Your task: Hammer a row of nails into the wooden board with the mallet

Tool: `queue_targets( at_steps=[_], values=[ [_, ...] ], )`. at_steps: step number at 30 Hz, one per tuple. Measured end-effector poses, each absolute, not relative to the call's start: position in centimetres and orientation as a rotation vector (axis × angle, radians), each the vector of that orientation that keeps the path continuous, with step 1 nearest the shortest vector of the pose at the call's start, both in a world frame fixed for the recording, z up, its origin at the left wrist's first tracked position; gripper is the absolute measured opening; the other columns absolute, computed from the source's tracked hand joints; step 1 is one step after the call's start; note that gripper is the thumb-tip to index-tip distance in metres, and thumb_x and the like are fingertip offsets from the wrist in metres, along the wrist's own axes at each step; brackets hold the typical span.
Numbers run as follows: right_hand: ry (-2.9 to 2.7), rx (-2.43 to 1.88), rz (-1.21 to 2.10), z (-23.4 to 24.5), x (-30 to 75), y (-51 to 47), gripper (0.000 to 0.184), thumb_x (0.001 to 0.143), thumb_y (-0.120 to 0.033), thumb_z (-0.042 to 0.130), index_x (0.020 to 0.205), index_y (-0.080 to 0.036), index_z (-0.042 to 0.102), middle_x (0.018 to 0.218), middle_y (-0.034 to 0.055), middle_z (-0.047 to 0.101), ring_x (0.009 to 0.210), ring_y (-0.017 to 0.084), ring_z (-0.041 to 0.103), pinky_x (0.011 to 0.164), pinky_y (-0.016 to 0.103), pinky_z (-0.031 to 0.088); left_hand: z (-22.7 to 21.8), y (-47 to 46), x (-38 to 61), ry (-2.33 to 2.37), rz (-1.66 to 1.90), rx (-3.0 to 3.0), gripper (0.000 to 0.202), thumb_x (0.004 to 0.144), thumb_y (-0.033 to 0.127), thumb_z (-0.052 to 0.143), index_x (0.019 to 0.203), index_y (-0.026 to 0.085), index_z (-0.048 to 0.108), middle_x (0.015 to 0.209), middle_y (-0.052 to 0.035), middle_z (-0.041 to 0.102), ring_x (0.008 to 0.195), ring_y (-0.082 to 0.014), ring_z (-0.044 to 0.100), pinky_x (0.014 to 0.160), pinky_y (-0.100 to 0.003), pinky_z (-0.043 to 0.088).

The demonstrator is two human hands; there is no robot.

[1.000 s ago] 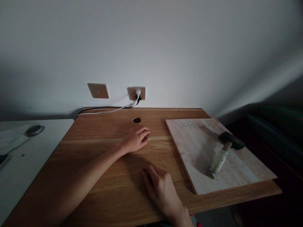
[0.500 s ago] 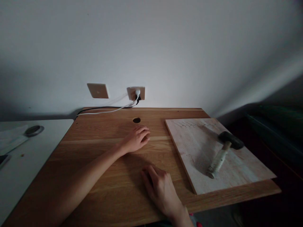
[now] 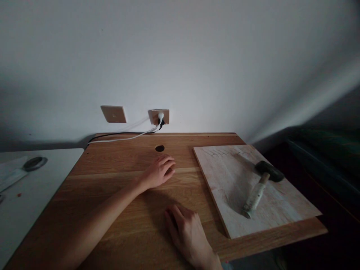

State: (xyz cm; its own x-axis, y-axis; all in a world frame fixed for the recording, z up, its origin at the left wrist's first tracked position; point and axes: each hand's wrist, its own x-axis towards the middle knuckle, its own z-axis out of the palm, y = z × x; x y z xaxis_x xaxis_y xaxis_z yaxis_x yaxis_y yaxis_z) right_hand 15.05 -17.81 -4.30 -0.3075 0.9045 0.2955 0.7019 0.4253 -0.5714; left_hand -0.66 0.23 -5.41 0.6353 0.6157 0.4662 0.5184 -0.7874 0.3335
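Note:
My left hand [image 3: 159, 171] lies palm down on the wooden desk [image 3: 112, 210], fingers stretched toward a round cable hole [image 3: 159, 148], holding nothing. Nearer the front edge, my right hand [image 3: 187, 234] also rests flat on the wood with its fingers apart and empty. To the right of both hands a pale tile slab [image 3: 225, 187] lies on the desk. A rubber mallet [image 3: 260, 187] with a black head and light handle lies on the slab, untouched.
A wall socket [image 3: 159, 116] with a white plug and cables sits behind the desk, beside a blank switch plate [image 3: 114, 114]. A white table [image 3: 25, 195] adjoins on the left, with a dark round object [image 3: 34, 163]. Dark furniture stands at the right.
The view has tilted up slightly, so everything sits a little lower in the picture. Both hands stay flat on the desk in the same places.

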Motion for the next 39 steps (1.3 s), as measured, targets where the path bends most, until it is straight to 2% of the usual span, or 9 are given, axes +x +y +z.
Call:
queue_targets(
  at_steps=[14, 23, 30, 39],
  values=[
    [-2.147, -1.314, 0.305, -4.8, 14.6, -17.2, 0.026, 0.108, -0.024, 0.038, 0.091, -0.025, 0.057, 0.074, 0.0003, 0.069, 0.057, 0.015, 0.065, 0.054, 0.027, 0.034, -5.2, 0.0, -0.8, 0.963, 0.849, 2.641, 0.025, 0.1, 0.025, 0.062, 0.124, 0.022, 0.066, 0.131, -0.0102, 0.066, 0.131, -0.0283, 0.058, 0.115, -0.05, 0.049],
    [-2.171, -1.323, 0.256, -7.8, 15.0, -17.2, 0.015, 0.103, -0.019, 0.048, 0.094, -0.025, 0.059, 0.075, -0.0005, 0.07, 0.058, 0.016, 0.069, 0.053, 0.027, 0.039, -5.0, 0.0, -0.9, 0.97, 0.837, 2.604, 0.025, 0.098, 0.024, 0.064, 0.124, 0.022, 0.064, 0.13, -0.0101, 0.065, 0.131, -0.0286, 0.057, 0.116, -0.051, 0.048],
    [-2.155, -1.349, 0.257, -7.1, 14.8, -17.1, 0.017, 0.104, -0.02, 0.048, 0.093, -0.025, 0.06, 0.074, -0.0007, 0.07, 0.058, 0.015, 0.07, 0.054, 0.026, 0.04, -5.0, 0.1, -0.9, 0.957, 0.876, 2.574, 0.027, 0.097, 0.022, 0.065, 0.124, 0.023, 0.065, 0.129, -0.01, 0.066, 0.13, -0.029, 0.058, 0.116, -0.052, 0.048],
    [-2.15, -1.339, 0.229, -6.8, 14.5, -17.0, 0.026, 0.109, -0.023, 0.041, 0.091, -0.025, 0.059, 0.073, -0.0003, 0.069, 0.056, 0.014, 0.066, 0.053, 0.026, 0.039, -4.9, 0.0, -1.0, 0.957, 0.888, 2.577, 0.028, 0.095, 0.021, 0.067, 0.123, 0.023, 0.065, 0.129, -0.0102, 0.066, 0.129, -0.029, 0.059, 0.114, -0.052, 0.05]
  ],
)
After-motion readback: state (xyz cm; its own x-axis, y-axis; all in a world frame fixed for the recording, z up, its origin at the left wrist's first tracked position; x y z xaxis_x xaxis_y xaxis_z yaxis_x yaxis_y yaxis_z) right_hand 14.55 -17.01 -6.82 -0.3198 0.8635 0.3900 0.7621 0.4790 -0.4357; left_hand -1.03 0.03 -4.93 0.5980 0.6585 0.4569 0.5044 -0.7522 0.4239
